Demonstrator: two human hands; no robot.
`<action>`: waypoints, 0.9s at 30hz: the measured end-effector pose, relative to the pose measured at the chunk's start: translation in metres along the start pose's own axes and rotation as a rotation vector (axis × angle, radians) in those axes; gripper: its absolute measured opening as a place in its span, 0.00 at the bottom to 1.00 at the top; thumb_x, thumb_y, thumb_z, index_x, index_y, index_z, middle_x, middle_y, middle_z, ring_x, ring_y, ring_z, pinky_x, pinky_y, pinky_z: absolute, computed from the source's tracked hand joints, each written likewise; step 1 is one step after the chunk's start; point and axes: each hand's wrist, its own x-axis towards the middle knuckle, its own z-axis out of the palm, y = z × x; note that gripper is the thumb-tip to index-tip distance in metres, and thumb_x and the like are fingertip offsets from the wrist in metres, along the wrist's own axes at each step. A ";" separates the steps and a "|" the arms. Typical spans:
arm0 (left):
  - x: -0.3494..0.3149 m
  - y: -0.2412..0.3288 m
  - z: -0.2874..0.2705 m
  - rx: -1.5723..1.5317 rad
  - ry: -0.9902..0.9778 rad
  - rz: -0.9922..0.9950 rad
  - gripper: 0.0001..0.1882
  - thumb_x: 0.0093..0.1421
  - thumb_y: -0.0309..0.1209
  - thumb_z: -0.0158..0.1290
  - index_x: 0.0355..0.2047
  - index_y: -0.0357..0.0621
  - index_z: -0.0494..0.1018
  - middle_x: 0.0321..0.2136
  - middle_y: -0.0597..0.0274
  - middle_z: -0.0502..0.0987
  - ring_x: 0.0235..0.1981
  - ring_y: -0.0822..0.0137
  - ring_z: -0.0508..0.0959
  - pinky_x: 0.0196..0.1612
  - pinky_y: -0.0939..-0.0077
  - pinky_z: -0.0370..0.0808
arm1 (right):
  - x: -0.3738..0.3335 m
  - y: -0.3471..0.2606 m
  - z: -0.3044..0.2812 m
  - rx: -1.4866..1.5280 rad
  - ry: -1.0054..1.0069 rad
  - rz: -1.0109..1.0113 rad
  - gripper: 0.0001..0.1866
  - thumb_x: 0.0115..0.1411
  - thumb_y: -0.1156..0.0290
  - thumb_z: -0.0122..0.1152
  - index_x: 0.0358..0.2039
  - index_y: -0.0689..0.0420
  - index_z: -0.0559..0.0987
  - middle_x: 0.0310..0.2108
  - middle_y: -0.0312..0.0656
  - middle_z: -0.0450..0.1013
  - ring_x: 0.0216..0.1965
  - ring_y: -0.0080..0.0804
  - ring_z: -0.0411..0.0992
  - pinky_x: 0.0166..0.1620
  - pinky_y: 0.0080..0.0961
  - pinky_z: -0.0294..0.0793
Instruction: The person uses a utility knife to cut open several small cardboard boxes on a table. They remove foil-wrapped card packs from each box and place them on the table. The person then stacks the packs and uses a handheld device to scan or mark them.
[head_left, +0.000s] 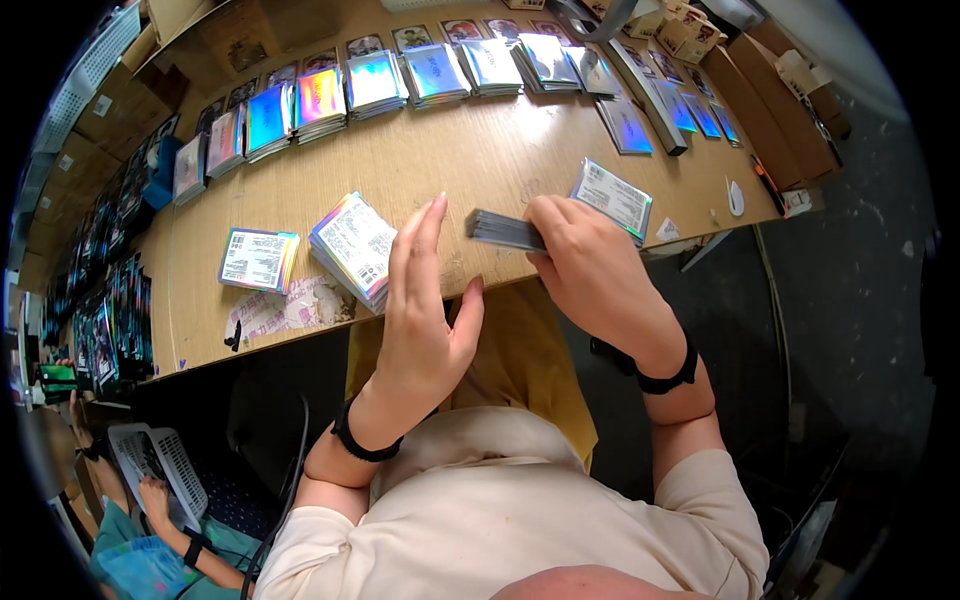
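Over the front of the wooden table, my right hand [592, 258] grips a small stack of cards [500, 230], seen edge-on with its dark grey edges toward the left. My left hand [418, 295] is open, fingers stretched upward and thumb apart, with nothing in it. Just left of it lies a thick stack of silvery packs [355, 238] with white printed labels. A lower stack of labelled packs [258, 260] sits farther left. Beyond my right hand, partly covered by it, is another labelled pack pile [612, 196].
A curved row of shiny holographic card stacks [375, 82] lines the table's far side. A metal bar [650, 100] stands at the far right, near cardboard boxes [775, 110]. Dark packs [118, 320] heap up at left. A co-worker's hand [155, 497] is by a white basket [185, 470] at lower left.
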 end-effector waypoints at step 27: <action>0.029 -0.011 0.017 -1.948 -0.283 -0.543 0.33 0.63 0.53 0.53 0.56 0.40 0.61 0.47 0.49 0.73 0.55 0.48 0.74 0.61 0.47 0.69 | -0.023 -0.001 -0.007 0.506 0.340 -0.230 0.61 0.37 0.53 0.82 0.66 0.61 0.54 0.63 0.53 0.56 0.61 0.52 0.58 0.62 0.42 0.55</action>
